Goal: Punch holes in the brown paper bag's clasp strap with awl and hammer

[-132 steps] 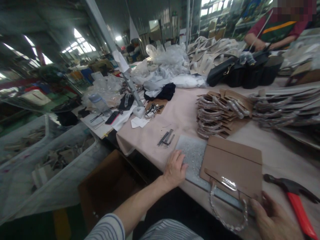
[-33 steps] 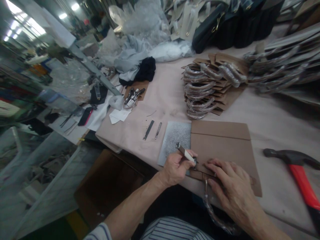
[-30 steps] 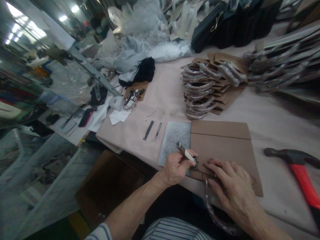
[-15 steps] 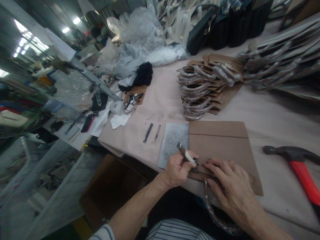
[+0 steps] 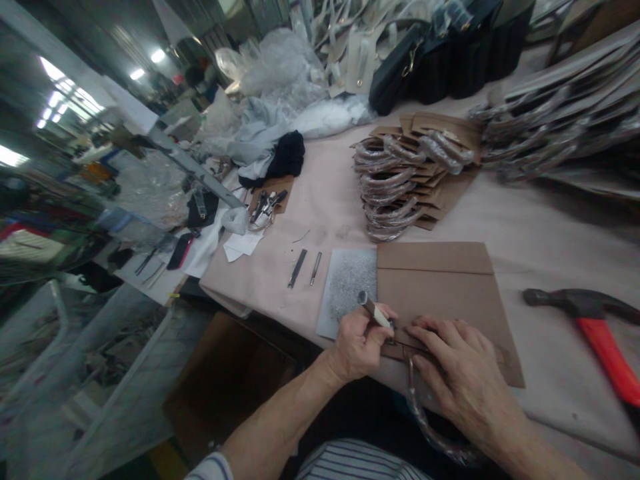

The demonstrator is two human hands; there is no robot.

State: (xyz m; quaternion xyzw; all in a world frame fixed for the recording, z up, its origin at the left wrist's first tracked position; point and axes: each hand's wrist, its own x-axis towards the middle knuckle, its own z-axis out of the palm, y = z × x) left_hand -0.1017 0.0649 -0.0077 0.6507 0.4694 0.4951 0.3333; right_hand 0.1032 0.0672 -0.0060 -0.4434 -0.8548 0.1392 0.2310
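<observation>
My left hand (image 5: 359, 343) is closed round a small metal punch (image 5: 373, 309), its tip set on the near edge of a brown leather bag panel (image 5: 440, 287). My right hand (image 5: 457, 373) lies flat with fingers spread on that panel's tab, beside the punch tip. A plastic-wrapped bag handle (image 5: 430, 433) hangs from the panel over the table edge, below my right hand. The panel rests partly on a grey metal plate (image 5: 345, 283).
A red-handled hammer (image 5: 595, 333) lies to the right. Two thin metal punches (image 5: 304, 268) lie left of the plate. A stack of brown panels with wrapped handles (image 5: 405, 183) sits behind; black bags (image 5: 450, 53), cloth and plastic pile farther back. A cardboard box (image 5: 220, 387) stands below the table.
Since 4.4 s ago my left hand picked up the punch and set it on the panel, and my right hand moved onto the tab. Over the last second both hands hardly move.
</observation>
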